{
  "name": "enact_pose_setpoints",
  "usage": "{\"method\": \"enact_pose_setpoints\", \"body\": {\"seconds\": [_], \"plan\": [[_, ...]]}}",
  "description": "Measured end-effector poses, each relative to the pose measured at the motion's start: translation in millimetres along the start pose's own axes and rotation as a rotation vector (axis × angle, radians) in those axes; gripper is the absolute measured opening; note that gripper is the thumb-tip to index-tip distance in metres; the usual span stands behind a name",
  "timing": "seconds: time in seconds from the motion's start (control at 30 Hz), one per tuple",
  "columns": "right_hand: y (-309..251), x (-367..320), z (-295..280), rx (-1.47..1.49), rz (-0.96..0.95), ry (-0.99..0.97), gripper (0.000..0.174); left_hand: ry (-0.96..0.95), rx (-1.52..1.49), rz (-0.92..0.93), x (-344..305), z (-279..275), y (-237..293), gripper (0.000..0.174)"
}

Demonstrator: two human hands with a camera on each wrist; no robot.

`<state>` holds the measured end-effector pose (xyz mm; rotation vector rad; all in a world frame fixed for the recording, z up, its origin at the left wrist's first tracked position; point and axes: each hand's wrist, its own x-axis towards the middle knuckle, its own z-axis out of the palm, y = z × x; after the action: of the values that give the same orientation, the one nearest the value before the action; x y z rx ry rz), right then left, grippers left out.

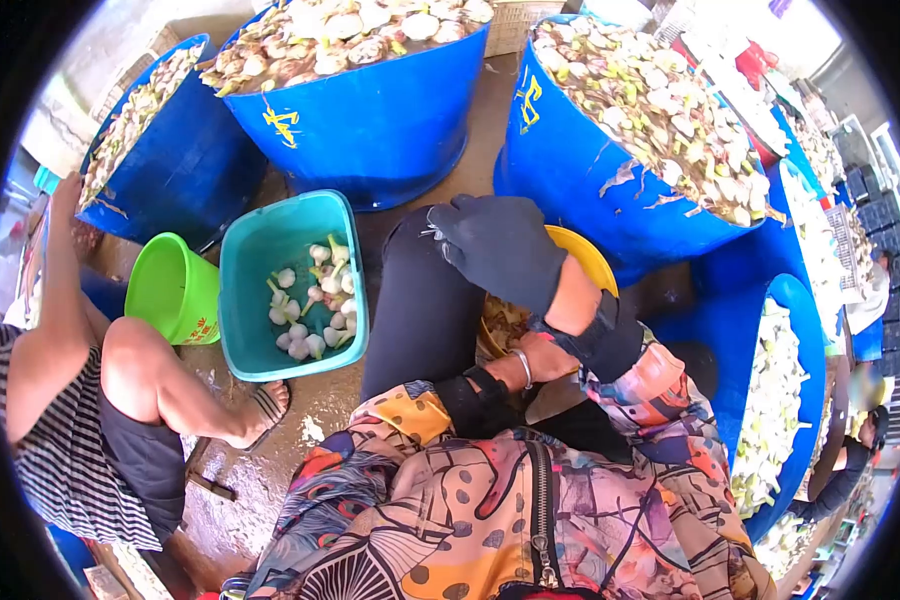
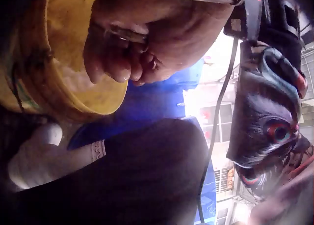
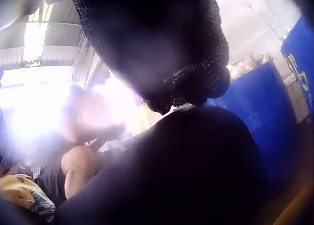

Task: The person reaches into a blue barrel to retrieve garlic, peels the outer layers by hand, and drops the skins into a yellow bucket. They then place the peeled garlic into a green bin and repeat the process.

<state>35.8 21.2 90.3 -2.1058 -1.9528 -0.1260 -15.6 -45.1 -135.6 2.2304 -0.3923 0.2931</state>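
Centrally, my left hand [image 2: 162,33] is bare, with a metal bangle [image 1: 523,368] at the wrist. Its fingers [image 2: 115,63] curl tightly toward the palm. A thin grey streak crosses them, but I cannot tell whether that is something held. This hand sits at the mouth of the yellow bucket [image 1: 592,262], over the pale scraps [image 1: 505,320] lying inside. My right hand [image 1: 500,250], gloved in black, lies just above it against my black-clad knee [image 1: 410,310], fingers bunched. Small whitish bits [image 1: 433,232] show at the glove's fingertips, and I cannot tell whether they are gripped or merely touched. The right wrist view shows only the dotted glove fabric, blurred, above the dark knee. The yellow bucket stands just beside the knee, on its right, and is largely covered by my hands and forearms. Left of the knee, on the wet concrete floor [image 1: 320,410], stands a teal basket [image 1: 235,300] holding white bulbs [image 1: 310,300], some with green stems. A green bucket [image 1: 170,290] is just beside its left wall. Farther out, blue tubs [image 1: 370,130] heaped with pale bulbs and husks ring the work area at the top and right. A second person [image 1: 60,440] in a striped top sits at the left, with one bare knee raised and a sandalled foot [image 1: 268,402] near the basket's lower corner.
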Motion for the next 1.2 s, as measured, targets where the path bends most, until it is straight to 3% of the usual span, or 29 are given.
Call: {"method": "enact_pose_setpoints", "body": {"seconds": [0.03, 0.13, 0.17, 0.2, 0.27, 0.3, 0.33, 0.4, 0.47, 0.57, 0.67, 0.7, 0.83, 0.9, 0.97, 1.03, 1.13, 1.2], "plan": [[2, 3, 3, -0.026, 0.004, -0.015, 0.025, -0.116, 0.09, -0.047, 2, 7, -6, 0.039], [9, 1, 2, -0.016, -0.008, 0.023, 0.023, -0.153, 0.115, -0.086, 7, 6, -3, 0.038], [15, -2, -2, -0.005, -0.008, 0.054, 0.023, -0.253, 0.098, -0.081, 3, -1, -1, 0.037], [22, -8, -8, 0.235, 0.04, 0.118, 0.022, -0.353, 0.085, -0.067, 11, -15, 8, 0.035], [40, -27, -27, 0.702, 0.123, 0.269, 0.02, -0.083, -0.158, -0.167, 16, -29, 23, 0.036], [49, -43, -34, 1.041, 0.385, 0.216, 0.021, 0.058, -0.282, -0.19, 19, -36, 31, 0.039], [54, -61, -35, 1.208, 0.429, 0.215, 0.022, -0.086, -0.345, -0.448, 18, -51, 43, 0.04], [66, -97, -15, 1.564, 0.494, 0.211, 0.024, -0.071, -0.297, -0.494, 22, -66, 46, 0.039], [100, -141, 41, -0.093, 0.275, -0.323, 0.024, -0.09, -0.169, -0.523, 23, -68, 47, 0.038], [118, -156, 36, 0.27, 0.351, 0.099, 0.019, -0.181, 0.22, -0.452, 24, -53, 29, 0.034], [105, -146, -43, 0.295, 0.572, 0.113, 0.016, -0.504, 0.2, -0.312, 29, -50, 29, 0.033], [113, -150, -52, 0.35, 0.56, 0.205, 0.015, -0.591, 0.23, -0.299, 34, -51, 31, 0.033], [152, -171, -107, 0.426, 0.497, 0.511, 0.017, -0.56, 0.138, -0.207, 51, -77, 47, 0.034], [170, -176, -144, 0.46, 0.678, 0.497, 0.024, -0.495, 0.097, -0.139, 69, -103, 57, 0.034], [220, -197, -158, 0.357, 0.61, 0.638, 0.027, -0.469, -0.02, -0.168, 89, -122, 63, 0.033], [278, -219, -169, 0.544, 0.657, 0.678, 0.028, -0.393, -0.185, -0.16, 102, -129, 56, 0.029], [349, -243, -176, 0.047, 0.793, 0.676, 0.03, -0.351, -0.829, -0.45, 117, -130, 53, 0.025], [358, -246, -183, -0.367, 0.898, 0.588, 0.031, -0.301, -0.954, -0.479, 123, -127, 48, 0.021]]}}
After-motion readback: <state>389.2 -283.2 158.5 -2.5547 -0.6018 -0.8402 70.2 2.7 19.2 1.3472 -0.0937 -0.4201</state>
